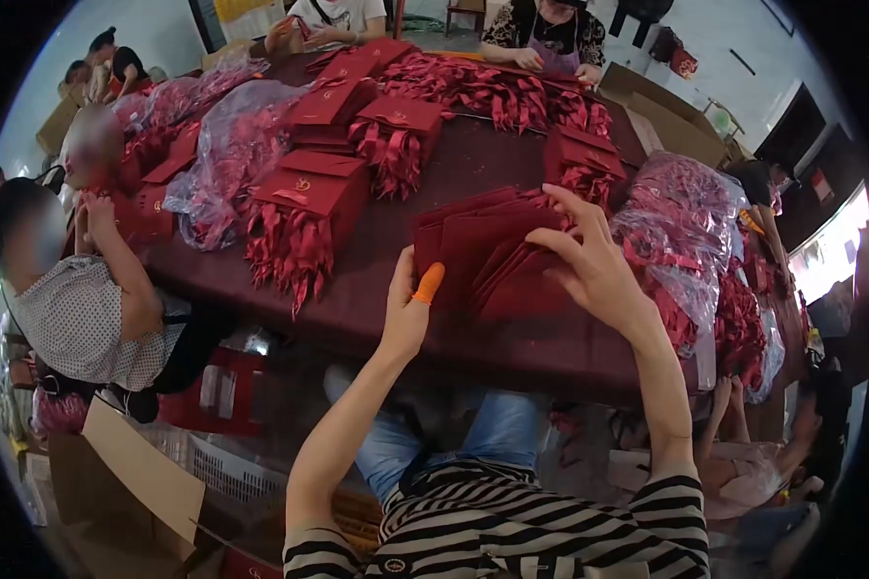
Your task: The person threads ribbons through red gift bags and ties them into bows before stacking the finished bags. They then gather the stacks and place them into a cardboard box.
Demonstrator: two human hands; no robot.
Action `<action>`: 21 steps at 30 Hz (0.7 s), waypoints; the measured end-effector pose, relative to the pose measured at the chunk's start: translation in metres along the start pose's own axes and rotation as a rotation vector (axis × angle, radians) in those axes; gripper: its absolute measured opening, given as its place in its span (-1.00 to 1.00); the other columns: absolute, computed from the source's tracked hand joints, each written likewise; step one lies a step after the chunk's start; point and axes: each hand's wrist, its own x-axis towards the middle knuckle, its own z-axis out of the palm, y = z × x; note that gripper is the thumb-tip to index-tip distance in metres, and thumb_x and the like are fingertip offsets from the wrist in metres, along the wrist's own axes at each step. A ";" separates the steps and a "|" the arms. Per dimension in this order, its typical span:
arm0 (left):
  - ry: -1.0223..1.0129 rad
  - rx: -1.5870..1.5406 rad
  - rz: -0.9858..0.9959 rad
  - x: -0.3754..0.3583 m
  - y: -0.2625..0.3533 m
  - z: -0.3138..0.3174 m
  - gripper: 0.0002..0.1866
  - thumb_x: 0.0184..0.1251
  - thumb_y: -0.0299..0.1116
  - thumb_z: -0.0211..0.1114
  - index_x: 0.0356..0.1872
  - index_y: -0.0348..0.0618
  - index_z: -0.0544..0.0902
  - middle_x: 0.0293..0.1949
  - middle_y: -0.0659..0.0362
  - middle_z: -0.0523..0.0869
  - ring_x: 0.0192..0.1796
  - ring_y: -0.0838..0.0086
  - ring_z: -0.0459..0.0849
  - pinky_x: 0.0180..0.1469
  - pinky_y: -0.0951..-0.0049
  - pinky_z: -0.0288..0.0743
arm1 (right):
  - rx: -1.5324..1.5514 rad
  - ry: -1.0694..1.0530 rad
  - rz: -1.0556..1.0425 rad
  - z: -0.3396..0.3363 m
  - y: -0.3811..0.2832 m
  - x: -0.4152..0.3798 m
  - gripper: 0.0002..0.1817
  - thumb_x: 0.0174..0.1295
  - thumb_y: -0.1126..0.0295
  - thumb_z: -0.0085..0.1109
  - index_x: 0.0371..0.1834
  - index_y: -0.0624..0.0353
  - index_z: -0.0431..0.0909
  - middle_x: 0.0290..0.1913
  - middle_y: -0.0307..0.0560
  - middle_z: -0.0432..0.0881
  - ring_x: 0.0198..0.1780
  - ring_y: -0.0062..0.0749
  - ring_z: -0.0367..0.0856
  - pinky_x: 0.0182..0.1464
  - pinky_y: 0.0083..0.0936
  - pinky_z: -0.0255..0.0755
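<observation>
A fanned stack of flat dark red paper bags [488,246] is held up over the near table edge, its layers spread apart on the right side. My left hand [411,307] grips the stack's left edge, with an orange finger cot [430,283] on the thumb. At the other side, my right hand [589,259] has its fingers apart and curved by the spread edges; whether the fingertips touch the paper is hard to tell. Left of the stack lies a pile of red bags [311,185] with a gold mark and ribbons hanging down.
More piles of ribboned bags [396,121] cover the dark red tablecloth [473,154]. Plastic-wrapped bundles [681,207] lie at the right, others at the left [237,145]. Co-workers sit around the table. A cardboard box [130,492] stands at lower left, near a white basket [237,468].
</observation>
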 end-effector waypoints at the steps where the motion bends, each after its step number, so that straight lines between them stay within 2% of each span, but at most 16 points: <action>1: -0.057 -0.041 0.002 0.002 -0.007 0.001 -0.55 0.50 -0.56 0.12 0.36 -0.21 0.34 0.16 0.22 0.56 0.16 0.56 0.51 0.25 0.55 0.36 | -0.003 -0.004 0.006 0.006 0.001 -0.005 -0.39 -0.12 0.67 0.36 0.09 -0.03 0.54 0.47 -0.02 0.22 0.32 -0.01 0.34 0.24 -0.23 0.39; 5: -0.003 -0.003 -0.087 -0.007 0.009 0.018 -0.58 0.49 -0.55 0.14 0.33 -0.21 0.36 0.15 0.21 0.57 0.17 0.56 0.51 0.25 0.55 0.36 | -0.016 0.032 -0.007 0.030 0.005 -0.015 -0.40 -0.11 0.67 0.33 0.08 -0.06 0.55 0.49 -0.04 0.22 0.27 0.00 0.36 0.24 -0.23 0.39; 7: -0.126 0.048 0.098 -0.003 0.000 0.013 -0.56 0.46 -0.57 0.16 0.32 -0.20 0.36 0.14 0.21 0.57 0.17 0.55 0.52 0.25 0.54 0.36 | -0.110 0.038 -0.033 0.035 0.002 -0.010 -0.40 -0.03 0.63 0.34 0.13 -0.12 0.52 0.45 -0.08 0.27 0.26 0.00 0.35 0.24 -0.19 0.43; 8: -0.135 0.046 0.091 -0.005 -0.001 0.011 -0.56 0.46 -0.57 0.16 0.32 -0.20 0.36 0.14 0.21 0.57 0.17 0.55 0.52 0.25 0.54 0.36 | -0.118 0.031 -0.049 0.037 0.003 -0.007 -0.40 -0.03 0.62 0.35 0.15 -0.03 0.49 0.38 -0.10 0.36 0.25 -0.01 0.35 0.27 -0.20 0.40; 9: -0.135 0.031 0.034 -0.008 0.000 0.010 -0.54 0.45 -0.59 0.15 0.34 -0.21 0.35 0.17 0.20 0.56 0.20 0.54 0.50 0.28 0.52 0.34 | -0.122 0.032 -0.041 0.040 0.003 -0.008 -0.40 -0.03 0.62 0.35 0.15 -0.03 0.49 0.38 -0.10 0.36 0.25 -0.01 0.35 0.27 -0.20 0.40; 11: -0.139 0.012 -0.022 -0.012 -0.006 0.003 -0.51 0.44 -0.60 0.15 0.36 -0.22 0.33 0.21 0.19 0.55 0.24 0.52 0.49 0.31 0.50 0.33 | 0.010 0.103 -0.017 0.044 0.005 -0.008 -0.37 -0.11 0.63 0.37 0.16 0.12 0.51 0.29 -0.10 0.48 0.23 0.00 0.39 0.25 -0.20 0.39; 13: 0.048 -0.152 -0.113 -0.011 -0.021 -0.005 -0.47 0.42 -0.62 0.14 0.39 -0.24 0.31 0.28 0.15 0.50 0.32 0.48 0.44 0.38 0.46 0.27 | -0.001 0.111 0.020 0.043 0.000 -0.015 -0.32 -0.14 0.63 0.38 0.20 0.14 0.50 0.26 -0.09 0.50 0.21 -0.01 0.40 0.24 -0.21 0.39; 16: 0.099 -0.087 -0.177 -0.005 -0.016 -0.009 -0.46 0.44 -0.58 0.15 0.41 -0.27 0.28 0.36 0.09 0.44 0.38 0.45 0.39 0.43 0.44 0.21 | -0.047 0.103 0.030 0.039 -0.005 -0.027 -0.22 -0.19 0.63 0.41 0.27 0.14 0.48 0.20 -0.09 0.52 0.18 -0.03 0.42 0.21 -0.23 0.40; 17: 0.051 -0.045 -0.168 -0.002 0.006 0.001 -0.48 0.46 -0.56 0.15 0.40 -0.28 0.28 0.35 0.07 0.46 0.35 0.43 0.42 0.40 0.44 0.25 | -0.080 0.090 0.006 0.037 -0.007 -0.031 -0.17 -0.22 0.63 0.42 0.31 0.13 0.46 0.17 -0.10 0.53 0.16 -0.05 0.42 0.20 -0.24 0.41; 18: 0.044 -0.046 -0.173 0.002 0.005 0.000 -0.48 0.46 -0.56 0.15 0.40 -0.28 0.28 0.35 0.07 0.46 0.35 0.43 0.42 0.40 0.44 0.25 | -0.083 0.091 0.014 0.037 -0.010 -0.034 -0.17 -0.22 0.63 0.42 0.31 0.13 0.46 0.17 -0.10 0.53 0.16 -0.05 0.42 0.20 -0.24 0.41; 20: -0.080 0.174 -0.026 0.008 0.002 -0.008 -0.46 0.45 -0.47 0.22 0.38 -0.34 0.28 0.29 0.05 0.53 0.29 0.40 0.50 0.34 0.44 0.32 | -0.081 0.073 0.107 0.034 -0.017 -0.040 -0.19 -0.28 0.58 0.45 0.24 0.12 0.50 0.05 -0.09 0.54 0.11 -0.10 0.45 0.20 -0.21 0.36; 21: -0.089 0.171 -0.032 0.012 0.001 -0.010 -0.46 0.45 -0.47 0.22 0.38 -0.34 0.28 0.29 0.05 0.53 0.29 0.40 0.50 0.34 0.44 0.32 | -0.085 0.072 0.117 0.031 -0.019 -0.042 -0.19 -0.28 0.58 0.45 0.24 0.12 0.50 0.05 -0.09 0.54 0.11 -0.10 0.45 0.20 -0.21 0.36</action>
